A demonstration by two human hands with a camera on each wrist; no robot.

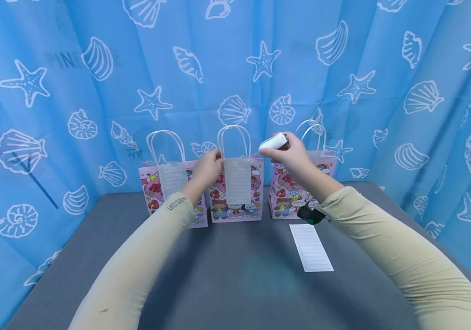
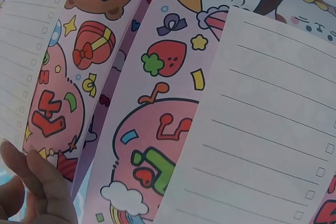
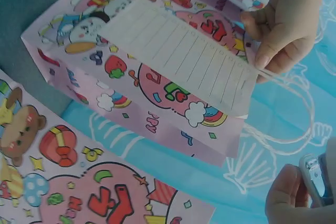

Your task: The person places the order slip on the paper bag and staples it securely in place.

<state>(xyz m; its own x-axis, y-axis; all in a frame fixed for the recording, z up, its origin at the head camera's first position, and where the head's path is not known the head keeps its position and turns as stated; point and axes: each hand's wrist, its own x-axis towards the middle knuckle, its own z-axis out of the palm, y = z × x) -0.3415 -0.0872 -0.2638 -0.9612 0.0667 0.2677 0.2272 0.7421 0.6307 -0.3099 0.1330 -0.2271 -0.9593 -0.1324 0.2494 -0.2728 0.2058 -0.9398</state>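
Three pink cartoon-print gift bags stand in a row: a left bag (image 1: 153, 185), a middle bag (image 1: 219, 208) and a right bag (image 1: 281, 204). My left hand (image 1: 208, 167) pinches the middle bag's top edge by the foot of its white handle (image 3: 294, 140). A lined paper sheet with small checkboxes (image 1: 238, 183) hangs on that bag's front; another such sheet (image 1: 172, 179) is on the left bag. My right hand (image 1: 293, 153) holds a small white stapler (image 1: 274, 142) between the middle and right bags, apart from the paper. Its metal end shows in the right wrist view.
A third lined sheet (image 1: 311, 247) lies flat on the grey table (image 1: 227, 284), in front of the right bag. Behind the bags hangs a blue curtain (image 1: 227, 59) with white shells and starfish. A dark wrist device (image 1: 311, 214) sits below my right wrist.
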